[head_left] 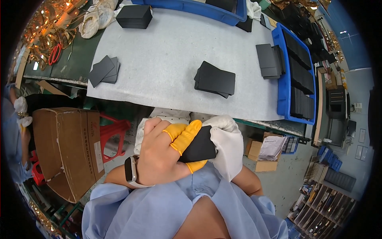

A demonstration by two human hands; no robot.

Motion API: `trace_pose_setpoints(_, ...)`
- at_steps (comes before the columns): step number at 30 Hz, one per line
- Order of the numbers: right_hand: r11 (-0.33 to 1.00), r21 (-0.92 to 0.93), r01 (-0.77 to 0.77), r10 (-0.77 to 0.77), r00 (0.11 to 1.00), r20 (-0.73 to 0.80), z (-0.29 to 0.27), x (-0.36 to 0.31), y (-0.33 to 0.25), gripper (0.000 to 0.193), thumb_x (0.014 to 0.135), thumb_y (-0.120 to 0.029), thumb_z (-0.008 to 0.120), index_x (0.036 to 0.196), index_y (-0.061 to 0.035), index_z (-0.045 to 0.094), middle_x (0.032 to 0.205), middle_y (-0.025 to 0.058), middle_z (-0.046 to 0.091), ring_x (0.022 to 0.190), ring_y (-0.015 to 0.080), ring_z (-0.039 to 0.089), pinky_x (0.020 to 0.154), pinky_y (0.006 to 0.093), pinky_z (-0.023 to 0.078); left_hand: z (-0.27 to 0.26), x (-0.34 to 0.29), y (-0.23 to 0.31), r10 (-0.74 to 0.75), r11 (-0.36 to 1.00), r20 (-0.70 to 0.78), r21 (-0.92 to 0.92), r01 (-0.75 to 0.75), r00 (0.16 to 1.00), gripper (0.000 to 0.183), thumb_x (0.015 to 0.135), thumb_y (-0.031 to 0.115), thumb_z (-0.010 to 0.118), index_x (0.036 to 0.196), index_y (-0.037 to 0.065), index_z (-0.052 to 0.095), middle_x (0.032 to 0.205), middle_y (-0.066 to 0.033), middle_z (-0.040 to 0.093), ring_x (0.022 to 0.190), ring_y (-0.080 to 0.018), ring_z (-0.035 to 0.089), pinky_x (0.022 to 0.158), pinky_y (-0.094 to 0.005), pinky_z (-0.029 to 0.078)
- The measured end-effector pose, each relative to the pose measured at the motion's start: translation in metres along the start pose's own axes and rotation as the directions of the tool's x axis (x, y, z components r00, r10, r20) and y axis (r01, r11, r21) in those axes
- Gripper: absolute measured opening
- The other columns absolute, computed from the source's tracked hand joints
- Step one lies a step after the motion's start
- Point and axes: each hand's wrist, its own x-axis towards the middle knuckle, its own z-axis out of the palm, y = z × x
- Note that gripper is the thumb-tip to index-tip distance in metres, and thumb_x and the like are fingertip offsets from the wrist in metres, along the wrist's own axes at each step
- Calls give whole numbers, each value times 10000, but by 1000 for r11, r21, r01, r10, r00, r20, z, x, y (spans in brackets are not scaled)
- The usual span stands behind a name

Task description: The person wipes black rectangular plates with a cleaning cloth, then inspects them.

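A flat, square-edged black piece (201, 147) is held just nearer than the pale, matte sheet (159, 55). The left hand (165, 143), angled inward, pinches it between yellow rubber-sheathed fingers (186, 137) and thumb; the right hand (227, 139), under creased white fabric (229, 161), meets its right edge, grip hidden. Farther off, smooth rectangular plates (217, 79) lie unevenly stacked.

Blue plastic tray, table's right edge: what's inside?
Closely packed black rectangular plates are visible inside the tray. They hide most of its bottom, so whatever lies beneath them cannot be seen.
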Motion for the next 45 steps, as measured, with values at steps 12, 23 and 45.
trace_pose_setpoints(12,948,-273,164,-159,986,42,-3,0,4,114,921,14,538,998,22,622,891,26,660,710,18,522,626,185,441,7,-3,-2,10,999,-21,-33,-11,1000,755,501,231,928,1180,-31,729,948,-105,638,758,-251,572,792,-412,396)
trace_pose_setpoints(23,947,-275,169,-157,985,66,-5,-2,1,168,901,37,522,1036,35,621,923,48,683,717,18,539,621,181,442,6,-2,1,-39,999,-28,-37,38,999,716,486,157,914,1166,13,739,923,-76,661,750,-254,577,796,-392,422)
trace_pose_setpoints(45,999,44,23,-21,998,-51,10,1,-5,120,923,14,553,999,-5,644,858,-1,649,673,9,514,585,180,424,6,-2,-5,14,1000,-37,-19,-15,999,755,485,182,917,1198,19,728,951,-75,644,767,-250,573,806,-409,407)
